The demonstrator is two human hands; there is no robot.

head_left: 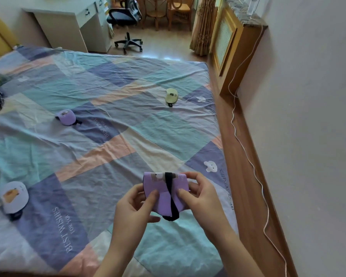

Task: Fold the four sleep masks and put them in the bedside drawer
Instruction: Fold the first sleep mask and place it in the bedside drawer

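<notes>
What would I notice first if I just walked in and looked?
Two hands, the left hand and right hand, hold a folded purple sleep mask with a black strap near the bed's right edge. Three more masks lie on the patchwork bedsheet: pale blue at left, purple mid-left, yellow-green farther back.

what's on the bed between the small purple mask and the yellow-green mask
Nothing: in the head view only bare patchwork sheet lies between the small purple mask and the yellow-green mask.
</notes>
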